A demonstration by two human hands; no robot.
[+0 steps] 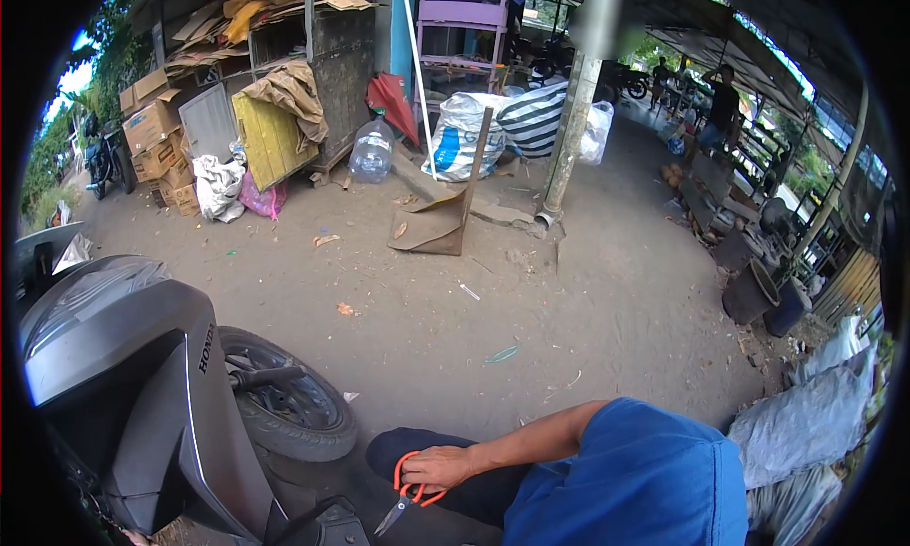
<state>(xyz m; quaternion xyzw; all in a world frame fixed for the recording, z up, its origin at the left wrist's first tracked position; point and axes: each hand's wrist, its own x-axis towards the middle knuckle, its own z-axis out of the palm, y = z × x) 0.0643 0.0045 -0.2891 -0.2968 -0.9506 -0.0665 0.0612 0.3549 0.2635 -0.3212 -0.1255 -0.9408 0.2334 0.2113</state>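
Taking clock positions from the middle of our view, here we are with our right hand just past six o'clock, fingers clamped around the orange handles of a pair of scissors! The blades point down toward seven, over by the grey motorcycle that fills eight o'clock. Its front wheel stands just beside our dark-trousered knee, and our blue sleeve swells out at five.

Down at the lower edge, near seven, a sliver of skin looks like our left hand; we can't tell whether it's gripping anything.

Out across the bare ground, a bent brown sheet with an upright handle sits just short of centre. Cardboard boxes pile up at ten, a clear plastic bottle stands at eleven, a white and blue sack slumps at twelve, and a striped bag bulges at one, beside a pale post. Grey sacks crowd four.
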